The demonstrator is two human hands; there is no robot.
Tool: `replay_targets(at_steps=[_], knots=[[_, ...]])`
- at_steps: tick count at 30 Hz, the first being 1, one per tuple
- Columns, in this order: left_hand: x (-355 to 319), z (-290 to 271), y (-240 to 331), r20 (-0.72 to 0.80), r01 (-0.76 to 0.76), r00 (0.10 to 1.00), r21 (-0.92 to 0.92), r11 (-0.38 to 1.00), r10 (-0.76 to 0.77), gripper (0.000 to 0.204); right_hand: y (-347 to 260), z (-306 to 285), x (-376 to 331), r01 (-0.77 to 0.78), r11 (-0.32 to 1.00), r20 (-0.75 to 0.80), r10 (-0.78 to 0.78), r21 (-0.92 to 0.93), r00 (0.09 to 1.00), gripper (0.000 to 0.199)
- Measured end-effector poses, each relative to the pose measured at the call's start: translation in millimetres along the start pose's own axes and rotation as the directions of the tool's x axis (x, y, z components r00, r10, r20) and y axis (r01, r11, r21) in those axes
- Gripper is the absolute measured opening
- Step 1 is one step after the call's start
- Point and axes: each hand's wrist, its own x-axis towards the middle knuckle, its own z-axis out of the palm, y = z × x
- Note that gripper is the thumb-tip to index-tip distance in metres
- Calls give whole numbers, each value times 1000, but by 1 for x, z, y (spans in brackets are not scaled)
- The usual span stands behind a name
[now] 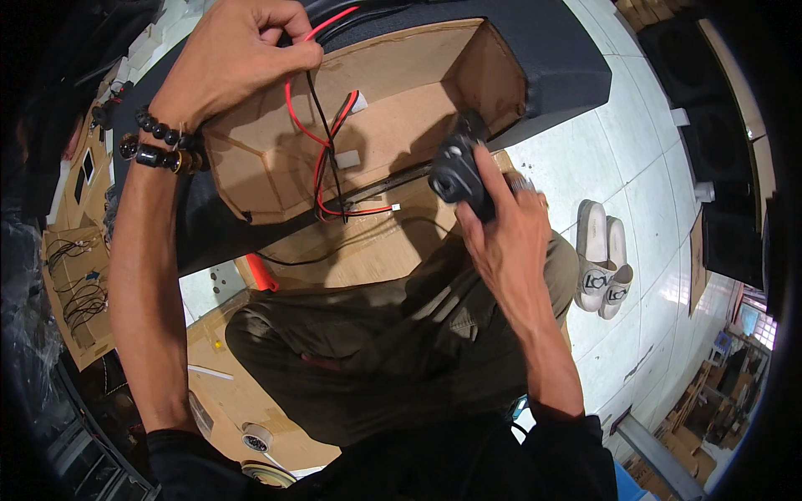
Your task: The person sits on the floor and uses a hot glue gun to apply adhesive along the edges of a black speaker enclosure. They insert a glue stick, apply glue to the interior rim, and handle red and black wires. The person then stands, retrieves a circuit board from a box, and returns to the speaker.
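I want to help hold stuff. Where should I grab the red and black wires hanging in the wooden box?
Probably pinch the red and black wires at the middle, where they hang free, coming from the wooden box's open front. The left hand already holds their top; the lower ends loop at the box's floor.

Left hand (242, 54) raised, fingers pinched shut, beaded wrist bent; right hand (501, 230) lower, fingers curled in a firm grip

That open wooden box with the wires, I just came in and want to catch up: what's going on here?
A seated person works on a raw fibreboard speaker box wrapped in dark fabric. The left hand pinches red and black wires at the box's upper rim, so they hang down inside. The right hand grips a black handheld tool at the box's lower right opening. A pair of white slide sandals sits on the tiled floor.
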Motion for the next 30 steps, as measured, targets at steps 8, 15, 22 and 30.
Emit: replay_targets(at_steps=[8, 15, 22, 30], knots=[[0, -1, 3, -10, 12, 1000, 16, 1000, -12, 22, -5, 8, 21, 35, 998, -40, -37, -50, 999, 64], [-2, -3, 3, -21, 20, 1000, 12, 1000, -20, 22, -1, 0, -5, 20, 1000, -16, -20, -4, 1000, 65], [-1, -2, 5, -9, 39, 999, 16, 999, -39, 23, -4, 12, 25, 77, 996, -78, -80, -41, 994, 64], [-3, -5, 3, -14, 25, 1000, 77, 997, -24, 23, -3, 9, 13, 64, 996, -38, -67, -61, 997, 60]])
